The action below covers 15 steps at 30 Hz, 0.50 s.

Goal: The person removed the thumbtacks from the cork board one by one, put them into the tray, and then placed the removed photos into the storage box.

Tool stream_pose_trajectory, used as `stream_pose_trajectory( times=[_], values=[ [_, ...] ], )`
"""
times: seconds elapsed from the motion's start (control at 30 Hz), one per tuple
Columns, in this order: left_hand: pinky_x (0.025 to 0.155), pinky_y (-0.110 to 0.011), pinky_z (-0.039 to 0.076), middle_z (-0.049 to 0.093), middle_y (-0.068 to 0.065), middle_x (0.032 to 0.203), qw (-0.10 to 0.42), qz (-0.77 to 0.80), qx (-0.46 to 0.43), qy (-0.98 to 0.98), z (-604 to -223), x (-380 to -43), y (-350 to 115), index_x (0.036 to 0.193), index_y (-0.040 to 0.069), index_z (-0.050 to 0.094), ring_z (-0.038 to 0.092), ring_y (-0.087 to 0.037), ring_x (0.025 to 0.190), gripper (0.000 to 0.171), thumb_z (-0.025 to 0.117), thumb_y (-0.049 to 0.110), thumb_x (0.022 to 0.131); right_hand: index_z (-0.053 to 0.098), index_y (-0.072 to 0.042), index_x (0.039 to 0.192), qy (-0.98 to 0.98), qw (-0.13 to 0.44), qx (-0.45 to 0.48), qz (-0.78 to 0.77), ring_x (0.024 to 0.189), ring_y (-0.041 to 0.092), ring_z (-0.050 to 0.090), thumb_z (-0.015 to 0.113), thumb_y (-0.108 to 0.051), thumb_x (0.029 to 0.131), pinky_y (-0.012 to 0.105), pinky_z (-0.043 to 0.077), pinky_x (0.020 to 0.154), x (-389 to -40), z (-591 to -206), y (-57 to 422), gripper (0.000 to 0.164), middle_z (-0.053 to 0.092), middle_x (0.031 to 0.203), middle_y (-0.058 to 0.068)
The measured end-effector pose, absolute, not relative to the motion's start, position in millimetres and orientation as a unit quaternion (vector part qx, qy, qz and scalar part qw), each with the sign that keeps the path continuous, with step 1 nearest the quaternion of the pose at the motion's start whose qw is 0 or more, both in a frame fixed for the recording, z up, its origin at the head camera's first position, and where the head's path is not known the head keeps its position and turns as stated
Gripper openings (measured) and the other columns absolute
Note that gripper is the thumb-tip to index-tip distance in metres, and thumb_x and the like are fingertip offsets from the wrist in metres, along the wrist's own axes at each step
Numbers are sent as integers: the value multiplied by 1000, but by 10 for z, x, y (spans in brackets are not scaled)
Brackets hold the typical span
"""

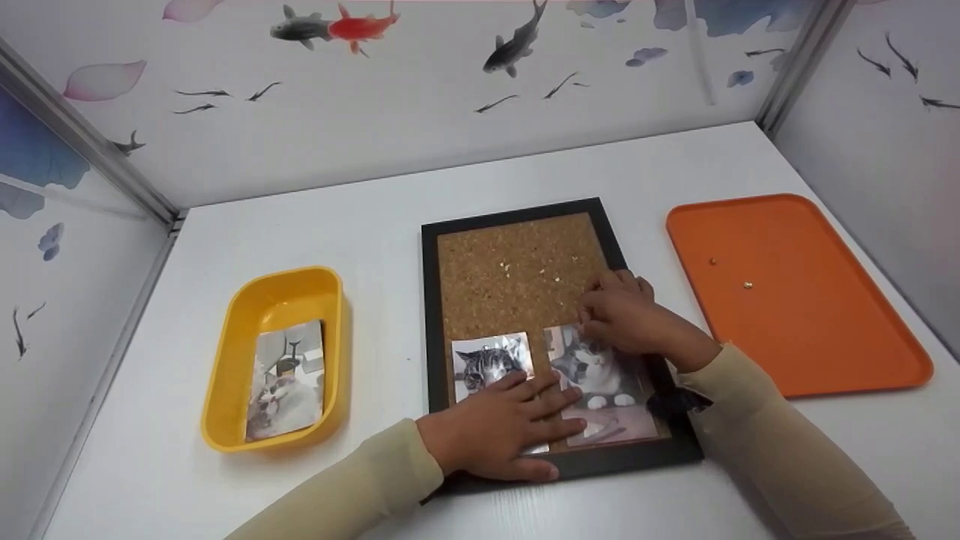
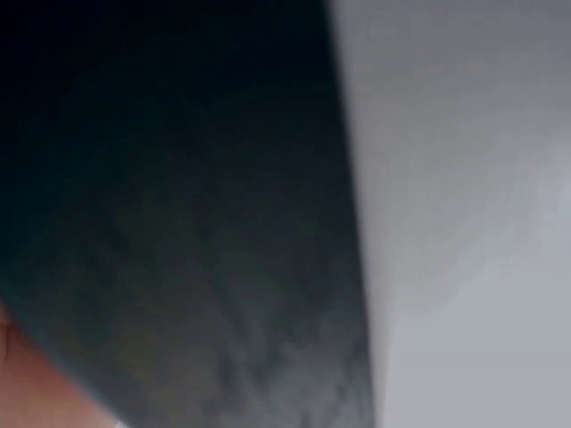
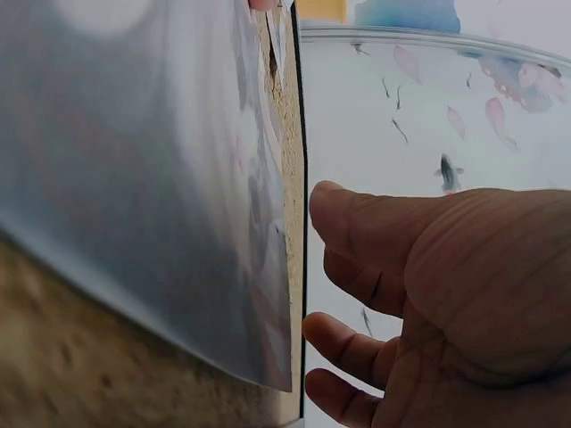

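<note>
A black-framed cork board (image 1: 517,300) lies on the white table, with two cat photos on its lower half. My left hand (image 1: 504,426) lies spread palm down across the left cat photo (image 1: 472,352), its fingertips reaching onto the right cat photo (image 1: 607,420). At the top of that right photo is my right hand (image 1: 626,311), fingers bent. In the right wrist view the thumb and fingers (image 3: 348,223) come close to the board; I see no object between them, though their tips are partly hidden. The left wrist view is mostly dark blur.
Several small gold pins (image 1: 557,280) sit on the cork's upper half. Left of the board, a yellow bin (image 1: 341,360) holds another cat photo (image 1: 289,382). An orange tray (image 1: 810,315) on the right carries two small pins (image 1: 748,285). Printed panels (image 1: 420,112) wall the table.
</note>
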<state>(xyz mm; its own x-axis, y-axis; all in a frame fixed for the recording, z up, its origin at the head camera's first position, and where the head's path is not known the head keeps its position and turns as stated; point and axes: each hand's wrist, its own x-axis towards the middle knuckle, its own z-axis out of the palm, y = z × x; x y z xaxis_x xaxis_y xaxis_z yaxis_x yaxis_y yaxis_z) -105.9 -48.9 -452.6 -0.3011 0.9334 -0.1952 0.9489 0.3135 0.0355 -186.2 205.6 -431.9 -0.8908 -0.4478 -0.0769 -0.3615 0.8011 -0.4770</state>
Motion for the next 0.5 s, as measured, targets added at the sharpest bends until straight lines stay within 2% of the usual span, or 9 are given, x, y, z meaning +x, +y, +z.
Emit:
stream_pose_trajectory(
  times=[0.33, 0.5],
  values=[
    [119, -48, 15, 7, 2, 166, 89, -45, 585, 805, -4539, -1071, -492, 160, 32, 16, 3, -24, 152, 67, 19, 65, 101, 61, -14, 79, 954, 69, -214, -197, 115, 39, 40, 72, -17, 91, 65, 30, 91, -1849, -4193, 2185, 16, 51, 121, 15],
    [119, -48, 14, 5, 2, 166, 93, -44, 586, 804, -4538, -1072, -495, 160, 32, 15, 1, -24, 152, 67, 18, 65, 101, 59, -14, 78, 954, 61, -225, -191, 115, 40, 42, 71, -17, 92, 64, 31, 89, -1833, -4133, 2301, 18, 52, 122, 15]
  ],
)
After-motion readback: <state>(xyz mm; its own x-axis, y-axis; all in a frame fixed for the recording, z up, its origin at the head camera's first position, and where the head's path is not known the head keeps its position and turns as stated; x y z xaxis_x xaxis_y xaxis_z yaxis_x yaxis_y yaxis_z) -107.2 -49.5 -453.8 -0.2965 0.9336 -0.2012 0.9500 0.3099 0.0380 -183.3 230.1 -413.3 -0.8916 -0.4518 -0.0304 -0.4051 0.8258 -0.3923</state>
